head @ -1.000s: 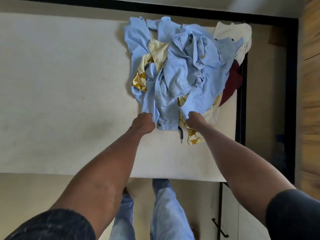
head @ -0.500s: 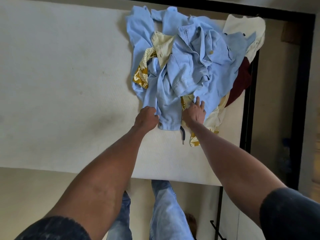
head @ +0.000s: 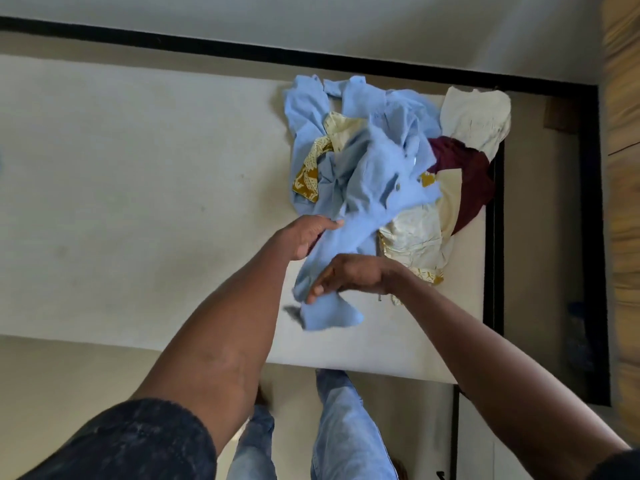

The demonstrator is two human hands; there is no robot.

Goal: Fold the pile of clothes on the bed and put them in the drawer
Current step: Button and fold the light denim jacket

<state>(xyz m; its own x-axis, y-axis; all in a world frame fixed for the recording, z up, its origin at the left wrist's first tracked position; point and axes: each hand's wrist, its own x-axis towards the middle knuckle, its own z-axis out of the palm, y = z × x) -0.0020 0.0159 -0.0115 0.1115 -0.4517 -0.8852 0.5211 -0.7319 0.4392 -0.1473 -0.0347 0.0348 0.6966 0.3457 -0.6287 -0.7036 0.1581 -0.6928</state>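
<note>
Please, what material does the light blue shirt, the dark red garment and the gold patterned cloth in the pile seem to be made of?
Light blue shirt: probably matte woven cotton; it creases softly and does not shine.
Dark red garment: a matte, soft cloth, maybe knit; the picture is too blurred to be sure.
Gold patterned cloth: a printed woven fabric with a slight sheen, possibly satin-like.

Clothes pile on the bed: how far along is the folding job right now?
Nothing looks folded yet. The pile is still heaped on the bed. In hand: the left hand and right hand both grip a light blue garment, drawn partly toward the near edge. Left: folding it, then the cream, maroon and patterned yellow pieces. No drawer is clearly in view.
</note>
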